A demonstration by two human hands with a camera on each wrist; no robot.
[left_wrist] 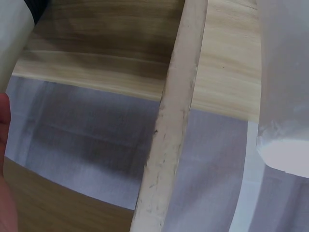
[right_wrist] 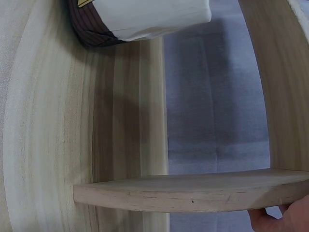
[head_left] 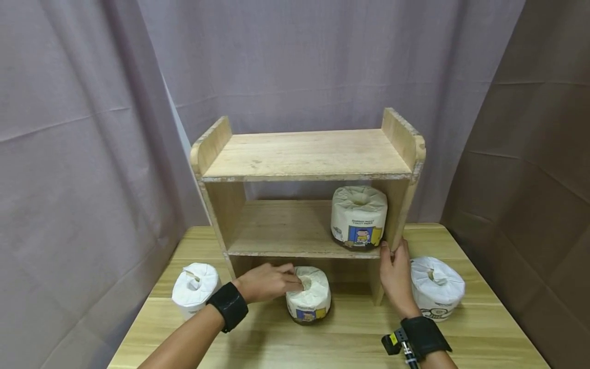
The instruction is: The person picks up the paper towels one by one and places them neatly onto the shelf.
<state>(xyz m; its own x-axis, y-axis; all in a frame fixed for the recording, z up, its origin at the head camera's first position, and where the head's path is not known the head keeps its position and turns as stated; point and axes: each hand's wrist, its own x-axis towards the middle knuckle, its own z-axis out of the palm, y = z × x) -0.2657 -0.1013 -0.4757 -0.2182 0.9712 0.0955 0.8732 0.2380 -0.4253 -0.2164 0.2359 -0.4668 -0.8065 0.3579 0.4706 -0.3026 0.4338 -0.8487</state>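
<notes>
A small wooden shelf [head_left: 304, 154] stands upright on the table, with an upper board and a middle board. My left hand [head_left: 267, 282] grips a paper-wrapped toilet roll [head_left: 310, 307] below the middle board, its fingertips at the hole on top. In the left wrist view only a strip of that hand [left_wrist: 6, 203] shows beside the roll [left_wrist: 12, 34]. My right hand [head_left: 397, 279] holds the shelf's right side panel [head_left: 400, 212], thumb in front. Another wrapped toilet roll [head_left: 359, 218] sits upright at the right end of the middle board.
One white toilet roll [head_left: 195, 291] stands on the wooden table [head_left: 295, 348] left of the shelf. Another toilet roll [head_left: 437, 288] is to the right, beside my right wrist. Grey curtains [head_left: 313, 61] hang behind the table, and a brown curtain [head_left: 525, 179] hangs at the right.
</notes>
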